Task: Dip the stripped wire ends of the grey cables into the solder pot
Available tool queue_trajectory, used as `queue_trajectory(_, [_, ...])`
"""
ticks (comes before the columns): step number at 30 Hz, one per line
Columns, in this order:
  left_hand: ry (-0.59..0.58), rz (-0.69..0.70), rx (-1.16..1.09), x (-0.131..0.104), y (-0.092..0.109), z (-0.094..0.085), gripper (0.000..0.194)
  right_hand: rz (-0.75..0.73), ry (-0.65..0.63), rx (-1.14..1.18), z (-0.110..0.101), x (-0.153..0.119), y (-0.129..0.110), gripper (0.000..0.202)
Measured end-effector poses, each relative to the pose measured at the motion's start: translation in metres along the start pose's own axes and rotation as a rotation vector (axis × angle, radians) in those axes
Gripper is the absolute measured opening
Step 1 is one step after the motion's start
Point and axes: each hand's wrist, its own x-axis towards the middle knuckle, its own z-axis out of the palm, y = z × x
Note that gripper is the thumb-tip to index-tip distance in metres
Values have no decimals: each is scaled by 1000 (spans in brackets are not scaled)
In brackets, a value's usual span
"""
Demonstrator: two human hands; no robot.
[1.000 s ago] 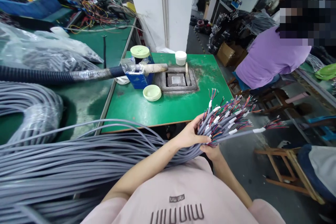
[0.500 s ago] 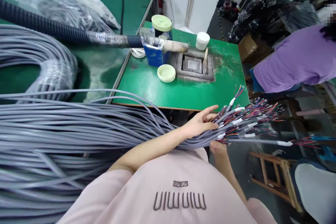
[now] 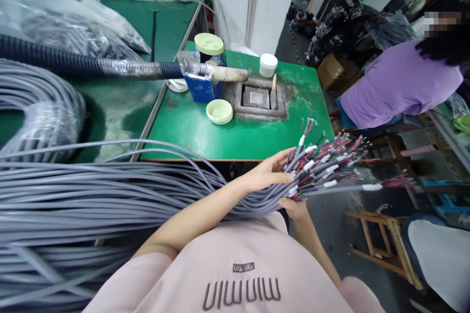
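A thick bundle of grey cables (image 3: 110, 190) runs from the left across my lap. Its stripped ends (image 3: 341, 156), with white tape bands and thin coloured wires, fan out to the right. My left hand (image 3: 273, 172) lies over the top of the bundle near those ends, thumb and fingers wrapped round the cables. From below and nearer my body, my right hand (image 3: 293, 207) grips the same bundle, its fingers mostly hidden under the cables. One taped cable (image 3: 370, 187) sticks out farther right than the others.
On the green table (image 3: 183, 132) are a square metal pot (image 3: 259, 98), a pale green lid (image 3: 219, 111), a white tub (image 3: 268, 65) and a blue box (image 3: 200, 87) under a ribbed hose (image 3: 84, 61). A person in purple (image 3: 400, 83) is at the right, above a wooden stool (image 3: 382, 244).
The view has shifted, so the table and pot appear lower and farther left. Both hands still hold the bundle, and the cable ends have bunched a little closer together.
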Motion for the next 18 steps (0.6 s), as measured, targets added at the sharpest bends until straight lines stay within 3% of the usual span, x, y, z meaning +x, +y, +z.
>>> queue_trajectory(4, [10, 44, 243, 8, 24, -7, 94, -61, 84, -167, 23, 12, -37, 43])
queue_trajectory(8, [134, 104, 361, 8, 31, -15, 94, -107, 106, -264, 44, 25, -66, 41])
queue_trajectory(14, [408, 84, 227, 3, 23, -18, 64, -26, 100, -360, 55, 30, -67, 50])
queue_trajectory(18, [424, 63, 198, 3, 23, -14, 58, -16, 102, -408, 56, 27, -68, 43])
